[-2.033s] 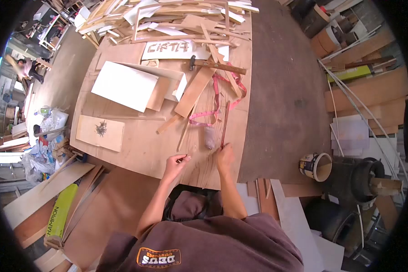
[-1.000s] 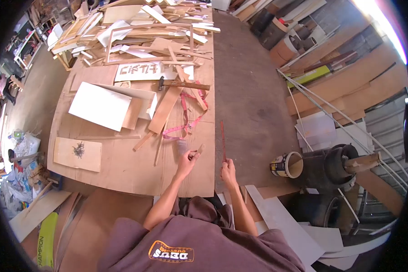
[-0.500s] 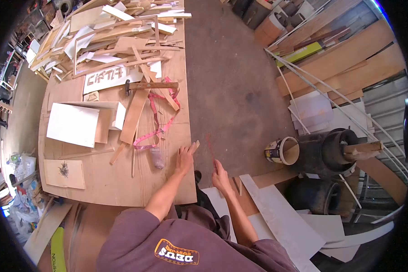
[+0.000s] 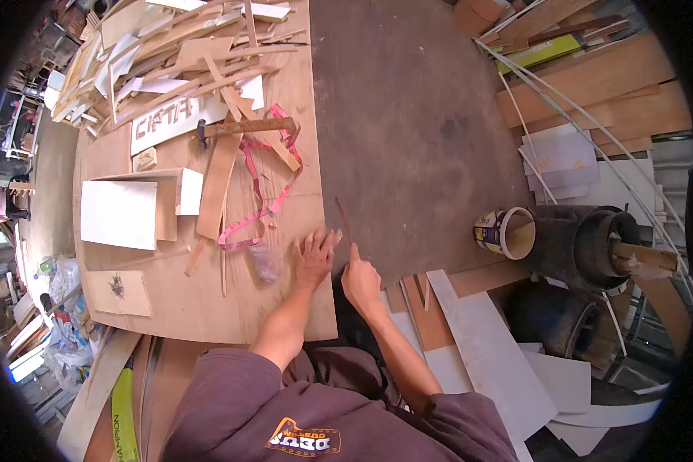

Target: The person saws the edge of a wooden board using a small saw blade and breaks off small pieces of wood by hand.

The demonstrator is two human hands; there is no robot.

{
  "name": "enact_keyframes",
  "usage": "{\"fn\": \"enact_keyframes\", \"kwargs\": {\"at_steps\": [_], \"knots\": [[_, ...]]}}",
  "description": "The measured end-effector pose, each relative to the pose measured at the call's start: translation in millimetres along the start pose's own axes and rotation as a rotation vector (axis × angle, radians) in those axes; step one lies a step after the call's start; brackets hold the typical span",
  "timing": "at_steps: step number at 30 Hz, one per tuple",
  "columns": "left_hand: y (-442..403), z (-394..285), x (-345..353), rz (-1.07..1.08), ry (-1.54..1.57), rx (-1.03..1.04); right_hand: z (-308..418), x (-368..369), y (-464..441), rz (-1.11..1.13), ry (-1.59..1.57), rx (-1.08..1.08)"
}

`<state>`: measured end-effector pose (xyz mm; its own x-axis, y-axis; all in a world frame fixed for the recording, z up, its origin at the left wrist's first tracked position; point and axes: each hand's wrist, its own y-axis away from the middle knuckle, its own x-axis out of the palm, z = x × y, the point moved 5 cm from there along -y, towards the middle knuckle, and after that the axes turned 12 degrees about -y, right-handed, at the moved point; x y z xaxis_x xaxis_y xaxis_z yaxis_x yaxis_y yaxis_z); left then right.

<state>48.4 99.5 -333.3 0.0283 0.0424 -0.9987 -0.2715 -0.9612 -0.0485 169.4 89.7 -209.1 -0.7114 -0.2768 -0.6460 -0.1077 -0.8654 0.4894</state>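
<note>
My left hand [image 4: 314, 260] rests at the right edge of the wooden table [image 4: 285, 323], fingers a little spread, holding down a small pale piece of wood [image 4: 337, 237] that sticks out past the edge. Closed round one end of a thin rust-brown blade [image 4: 343, 219], my right hand [image 4: 361, 283] is just off the table's edge. The blade points away from me, close beside the small piece; whether they touch I cannot tell. Left of my left hand lies a clear plastic bag [image 4: 266, 266], below a pink lanyard [image 4: 242, 243]. A hammer [image 4: 250, 126] rests across wood strips farther up.
Wood offcuts [image 4: 185, 58] are heaped at the table's far end. A white box-like piece [image 4: 119, 214] and a small board with nails [image 4: 117, 291] lie on the left. To the right stand a paint bucket [image 4: 504, 232], a black drum [image 4: 574, 242] and leaning boards [image 4: 485, 354].
The blade in my right hand has shifted forward and left, nearer the table's edge. My left fingers are more spread over the small piece. The view has turned slightly.
</note>
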Motion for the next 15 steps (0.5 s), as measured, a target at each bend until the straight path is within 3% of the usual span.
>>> {"fn": "enact_keyframes", "kwargs": {"at_steps": [9, 15], "knots": [[-0.4, 2.1, -4.6, 0.132, -0.001, 0.024, 12.8, 9.3, -7.1, 0.041, 0.016, 0.003], [-8.8, 2.6, -21.7, 0.036, 0.057, 0.063, 14.9, 12.2, -10.6, 0.041, 0.071, 0.012]]}}
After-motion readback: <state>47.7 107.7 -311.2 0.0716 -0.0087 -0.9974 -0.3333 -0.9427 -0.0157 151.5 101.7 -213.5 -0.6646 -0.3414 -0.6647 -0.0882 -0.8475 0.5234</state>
